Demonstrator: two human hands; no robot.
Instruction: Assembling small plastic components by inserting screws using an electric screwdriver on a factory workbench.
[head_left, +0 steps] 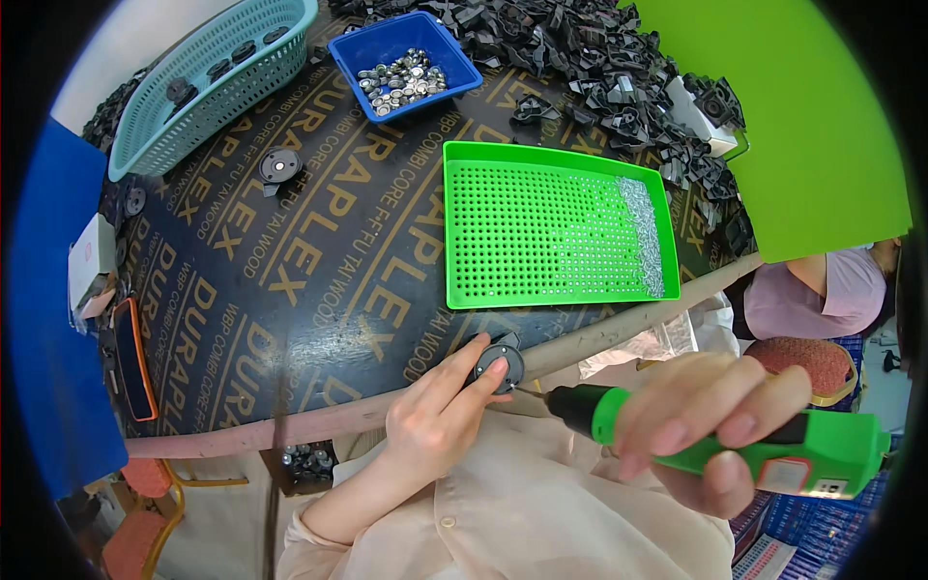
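Observation:
My left hand (432, 414) pinches a small round black plastic part (509, 364) at the near edge of the table. A thumb or finger lies across its face. In my right hand (701, 411) is a green and black electric screwdriver (833, 447), lying almost level with its bit pointing left. The thin bit reaches close to the lower right rim of the black part; whether it touches cannot be made out. Just beyond the left hand lies a green perforated tray (450, 232), with many small silver screws (641, 237) heaped along its right side.
A blue bin (356, 56) of round metal pieces and a pale teal basket (145, 145) with black parts stand at the back. Black plastic parts (619, 106) pile up at the far right. A similar part (280, 166) and an orange-edged phone (135, 360) lie left. Another person (817, 300) sits right.

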